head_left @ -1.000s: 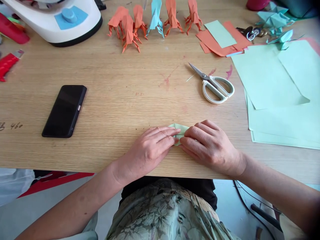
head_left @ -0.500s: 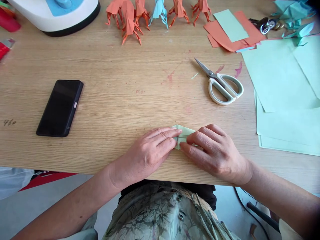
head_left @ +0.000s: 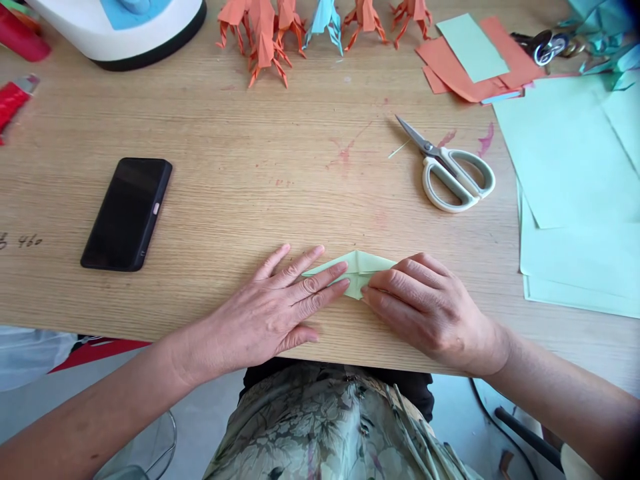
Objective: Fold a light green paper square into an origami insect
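Folded green paper (head_left: 357, 267), presumably light and easily creased, is best held flat by its edges; left hand (head_left: 277, 307) spreads over it, right hand (head_left: 427, 307) pinches its end.

From my end I could see a wood-grain table (head_left: 250, 147), kinda stained red, with a black phone (head_left: 127, 215), scissors (head_left: 457, 175), pale green sheets (head_left: 575, 153), orange paper figures (head_left: 263, 40) up back and folded green paper (head_left: 357, 270) near the front edge.
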Action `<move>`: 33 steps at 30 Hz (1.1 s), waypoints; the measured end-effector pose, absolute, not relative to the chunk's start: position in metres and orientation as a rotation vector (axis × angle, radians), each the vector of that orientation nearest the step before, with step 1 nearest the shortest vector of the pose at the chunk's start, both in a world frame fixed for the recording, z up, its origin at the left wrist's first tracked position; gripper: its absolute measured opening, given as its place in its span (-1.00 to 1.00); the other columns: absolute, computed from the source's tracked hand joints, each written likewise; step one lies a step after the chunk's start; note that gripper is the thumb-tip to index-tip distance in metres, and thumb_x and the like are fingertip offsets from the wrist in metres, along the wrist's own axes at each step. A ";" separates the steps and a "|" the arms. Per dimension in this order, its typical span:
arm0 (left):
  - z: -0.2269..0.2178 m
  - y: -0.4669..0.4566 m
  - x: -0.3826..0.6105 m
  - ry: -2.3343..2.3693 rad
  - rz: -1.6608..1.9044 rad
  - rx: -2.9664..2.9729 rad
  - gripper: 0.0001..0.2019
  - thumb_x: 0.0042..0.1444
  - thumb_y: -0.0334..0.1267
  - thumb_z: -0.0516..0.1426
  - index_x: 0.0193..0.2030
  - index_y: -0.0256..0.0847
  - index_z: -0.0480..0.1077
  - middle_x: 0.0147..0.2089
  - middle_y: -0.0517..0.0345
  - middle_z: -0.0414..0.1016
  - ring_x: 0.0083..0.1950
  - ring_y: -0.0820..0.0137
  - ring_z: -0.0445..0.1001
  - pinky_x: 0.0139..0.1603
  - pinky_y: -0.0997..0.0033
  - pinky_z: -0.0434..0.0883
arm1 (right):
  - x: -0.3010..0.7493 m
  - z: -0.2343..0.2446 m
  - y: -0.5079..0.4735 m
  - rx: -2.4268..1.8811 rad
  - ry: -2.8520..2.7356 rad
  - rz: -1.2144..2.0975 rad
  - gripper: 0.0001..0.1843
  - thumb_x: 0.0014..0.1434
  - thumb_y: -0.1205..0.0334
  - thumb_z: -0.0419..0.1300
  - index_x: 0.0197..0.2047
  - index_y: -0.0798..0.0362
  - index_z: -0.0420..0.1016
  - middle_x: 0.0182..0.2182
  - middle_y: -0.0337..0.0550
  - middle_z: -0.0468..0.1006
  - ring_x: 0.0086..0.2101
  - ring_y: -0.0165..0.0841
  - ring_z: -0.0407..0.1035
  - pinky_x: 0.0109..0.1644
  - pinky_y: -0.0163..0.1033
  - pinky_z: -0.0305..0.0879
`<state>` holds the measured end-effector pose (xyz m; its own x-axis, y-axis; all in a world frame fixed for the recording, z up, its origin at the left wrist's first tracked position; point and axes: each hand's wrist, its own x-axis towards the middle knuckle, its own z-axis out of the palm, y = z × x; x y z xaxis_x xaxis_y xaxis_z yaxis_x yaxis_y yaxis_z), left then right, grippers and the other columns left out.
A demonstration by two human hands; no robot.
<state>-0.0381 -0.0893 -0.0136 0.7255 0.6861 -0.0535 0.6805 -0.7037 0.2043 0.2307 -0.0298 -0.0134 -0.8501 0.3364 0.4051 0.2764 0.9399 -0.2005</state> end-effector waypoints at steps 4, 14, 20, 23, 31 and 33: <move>-0.011 -0.097 -0.045 1.188 -0.011 2.693 -0.24 0.35 0.02 0.12 0.55 -0.17 -0.08 0.55 0.02 0.07 0.59 -0.02 -0.10 0.53 -0.21 -0.10 | 0.231 -0.016 -0.030 -0.478 -2.641 0.215 -0.76 0.36 0.48 0.10 -0.30 0.18 0.57 -0.38 -0.05 0.55 -0.39 -0.31 0.25 -0.27 -0.14 0.15; 0.005 -0.090 -0.015 1.223 0.374 2.795 -0.70 0.37 -0.36 0.11 0.21 -0.27 0.42 0.33 -0.05 0.46 0.37 0.12 0.37 0.31 0.04 0.40 | 0.230 -0.021 -0.031 -0.518 -2.594 0.205 -0.75 0.37 0.47 0.09 -0.32 0.13 0.52 -0.40 -0.11 0.50 -0.39 -0.33 0.26 -0.26 -0.16 0.15; -0.011 -0.072 0.015 1.186 0.695 2.650 -0.90 0.34 -0.38 0.16 -0.11 -0.34 0.50 0.02 -0.07 0.61 0.07 0.30 0.57 0.18 0.28 0.54 | 0.229 -0.023 -0.029 -0.518 -2.575 0.238 -0.79 0.39 0.45 0.09 -0.27 0.13 0.51 -0.38 -0.12 0.51 -0.36 -0.35 0.32 -0.26 -0.18 0.16; -0.015 -0.071 0.015 1.188 0.726 2.662 -0.91 0.34 -0.41 0.14 -0.16 -0.31 0.50 -0.02 -0.04 0.62 0.04 0.30 0.58 0.15 0.28 0.56 | 0.230 -0.023 -0.028 -0.564 -2.578 0.281 -0.77 0.39 0.45 0.08 -0.28 0.12 0.50 -0.37 -0.11 0.51 -0.36 -0.35 0.33 -0.25 -0.19 0.18; -0.017 -0.075 0.010 1.122 0.726 2.775 -0.86 0.34 -0.45 0.12 -0.17 -0.30 0.53 -0.01 -0.06 0.64 0.06 0.27 0.60 0.14 0.24 0.59 | 0.234 -0.019 -0.031 -0.607 -2.580 0.359 -0.79 0.38 0.45 0.10 -0.24 0.15 0.54 -0.33 -0.06 0.53 -0.33 -0.33 0.35 -0.23 -0.18 0.22; -0.018 -0.075 0.010 1.120 0.764 2.798 -0.86 0.33 -0.46 0.12 -0.18 -0.30 0.53 -0.03 -0.05 0.64 0.05 0.28 0.61 0.12 0.27 0.60 | 0.234 -0.019 -0.031 -0.598 -2.590 0.344 -0.78 0.39 0.44 0.09 -0.23 0.14 0.54 -0.34 -0.07 0.53 -0.33 -0.34 0.34 -0.23 -0.17 0.21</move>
<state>0.0103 -0.0754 -0.0176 0.6197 0.6562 0.4304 0.6403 -0.7399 0.2062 0.2342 -0.0310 -0.0186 -0.8012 0.4657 0.3757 0.3513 0.8744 -0.3347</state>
